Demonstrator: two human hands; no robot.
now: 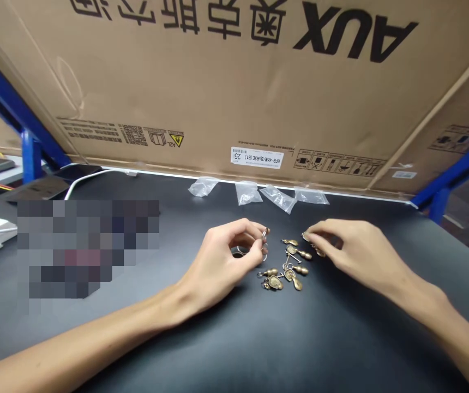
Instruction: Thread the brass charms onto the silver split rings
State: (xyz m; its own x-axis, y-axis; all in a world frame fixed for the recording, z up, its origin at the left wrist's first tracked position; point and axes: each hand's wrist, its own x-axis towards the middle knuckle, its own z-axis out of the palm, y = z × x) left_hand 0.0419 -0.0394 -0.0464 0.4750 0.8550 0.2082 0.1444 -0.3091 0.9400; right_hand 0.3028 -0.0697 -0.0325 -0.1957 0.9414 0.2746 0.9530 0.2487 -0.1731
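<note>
My left hand (222, 259) is closed in a pinch on a thin silver-coloured metal ring (265, 254); part of the ring is hidden behind the fingers. To the right, my right hand (357, 248) pinches a small brass-coloured charm (306, 236), mostly covered by the fingertips. Just below those fingertips another brass piece (318, 251) shows in part. Between the hands, several brass charms lie on the black tabletop (234, 349). Among them are a gourd-shaped charm (300, 270), a round patterned charm (275, 282) and a flat spoon-like charm (297, 283).
Behind the charms, several clear plastic bags (248, 192) lie along the table's back edge. A large cardboard box (218, 93) stands behind them, between blue metal posts (31, 155). A white cable (83, 177) runs at the back left, near a blurred-out patch.
</note>
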